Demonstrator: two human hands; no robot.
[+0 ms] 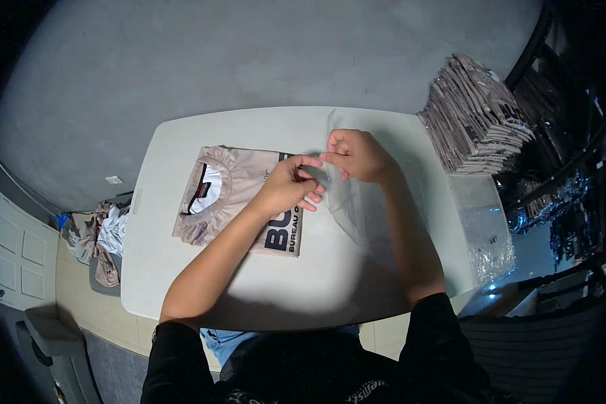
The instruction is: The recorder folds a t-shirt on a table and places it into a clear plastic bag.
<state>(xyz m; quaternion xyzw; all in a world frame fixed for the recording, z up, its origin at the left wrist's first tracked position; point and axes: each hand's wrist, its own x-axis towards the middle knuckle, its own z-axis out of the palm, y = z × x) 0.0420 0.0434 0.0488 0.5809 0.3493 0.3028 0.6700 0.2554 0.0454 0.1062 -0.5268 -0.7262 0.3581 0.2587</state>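
Observation:
A clear plastic bag (343, 212) lies on the white table to the right of a folded beige T-shirt (242, 178). My right hand (358, 156) is closed in a pinch at the bag's left edge. Close beside it, my left hand (289, 185) reaches over the shirt's right side. Its fingers are bent but apart, and one fingertip meets my right fingertips at the bag's edge. The shirt's round collar, with a white inside and dark tape, faces left. Large dark lettering runs along its right side.
A tall stack of bagged beige shirts (478, 121) stands at the table's right corner. More flat clear bags (481, 229) lie along the right edge. A grey wall (249, 60) rises behind the white table (158, 269). Loose clothes (108, 232) are heaped at the left, beyond the table.

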